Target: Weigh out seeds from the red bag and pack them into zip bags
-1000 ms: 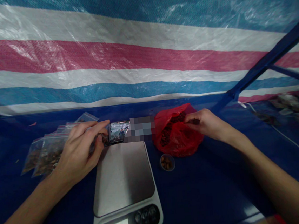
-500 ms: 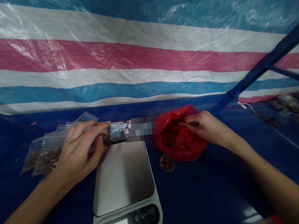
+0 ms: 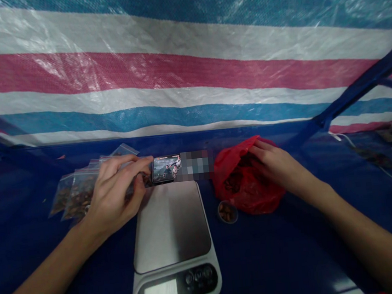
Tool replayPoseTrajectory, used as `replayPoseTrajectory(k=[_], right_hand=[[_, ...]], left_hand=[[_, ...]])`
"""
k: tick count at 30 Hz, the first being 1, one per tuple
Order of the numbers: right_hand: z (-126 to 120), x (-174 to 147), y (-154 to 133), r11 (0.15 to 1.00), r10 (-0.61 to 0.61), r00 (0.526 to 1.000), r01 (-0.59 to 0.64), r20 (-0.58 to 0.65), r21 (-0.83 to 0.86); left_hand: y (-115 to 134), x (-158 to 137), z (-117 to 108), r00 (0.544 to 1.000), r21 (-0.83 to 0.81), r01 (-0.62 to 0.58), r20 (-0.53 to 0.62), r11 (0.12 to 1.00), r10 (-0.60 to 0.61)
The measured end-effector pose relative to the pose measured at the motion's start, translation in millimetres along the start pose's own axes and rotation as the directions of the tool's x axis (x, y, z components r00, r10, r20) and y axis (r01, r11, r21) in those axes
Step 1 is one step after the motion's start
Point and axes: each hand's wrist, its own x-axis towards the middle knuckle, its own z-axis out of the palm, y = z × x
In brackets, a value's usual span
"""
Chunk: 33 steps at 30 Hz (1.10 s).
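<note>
Observed right hand [image 3: 280,159] now deeper inside red plastic bag [image 3: 256,201], right of digital scale [image 3: 173,232] (cannot tell grip inside), suggesting handling of contents [image 3: 232,183]. Noted left hand [image 3: 113,192] curled over zip bags [image 3: 81,197], left of scale; cannot confirm pinch.

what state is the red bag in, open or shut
Open: the red bag gapes, dark pieces show inside, and the right hand is at its mouth.
</note>
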Motion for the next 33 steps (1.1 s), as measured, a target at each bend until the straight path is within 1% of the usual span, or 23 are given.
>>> replayPoseTrajectory(k=[3,5,8,10,14,17,19,22,24,25,27,31,33], right_hand=[[-4,3,-4,0.997,-0.009,1.000,0.010,-0.014,0.070],[-11,4,-6,0.993,0.000,0.999,0.004,-0.032,0.115],[-24,4,-13,0.986,0.026,0.992,-0.004,-0.127,0.166],[-33,3,-19,0.976,0.034,0.978,0.013,-0.208,0.219],[-46,-1,-40,0.939,0.061,0.945,0.055,-0.321,0.339],[-47,-5,-63,0.906,0.056,0.933,0.102,-0.356,0.410],[-44,-10,-81,0.863,0.007,0.948,0.155,-0.318,0.481],[-35,-19,-104,0.753,-0.134,0.975,0.216,-0.177,0.621],[-28,-25,-113,0.688,-0.224,0.970,0.222,-0.089,0.691],[-25,-27,-115,0.669,-0.250,0.966,0.221,-0.064,0.709],[-21,-29,-116,0.654,-0.258,0.965,0.214,-0.051,0.726],[-17,-24,-115,0.636,-0.207,0.974,0.205,-0.092,0.744],[-17,-21,-114,0.631,-0.201,0.974,0.208,-0.101,0.747]], left_hand=[[0,-2,-1,0.999,0.004,0.037,-0.001,0.999,-0.037],[-1,-2,-1,0.999,0.001,0.029,-0.026,1.000,-0.029],[-2,-2,0,0.999,0.005,0.005,-0.040,1.000,-0.005],[-3,-1,0,0.999,0.006,-0.005,-0.048,1.000,0.005],[-2,1,0,0.997,0.012,-0.019,-0.069,1.000,0.020],[-2,2,1,0.997,0.016,-0.023,-0.069,1.000,0.024],[-1,1,2,0.997,0.015,-0.024,-0.066,1.000,0.024],[-2,1,3,0.999,0.023,-0.010,-0.048,1.000,0.011],[-2,1,3,1.000,0.031,-0.001,-0.030,1.000,0.002],[-2,1,2,1.000,0.033,-0.004,-0.026,0.999,0.005],[-2,2,1,1.000,0.036,-0.010,-0.023,0.999,0.011],[-2,3,0,1.000,0.039,-0.009,-0.005,0.999,0.009],[-1,3,-1,1.000,0.034,-0.015,-0.005,0.999,0.015]])
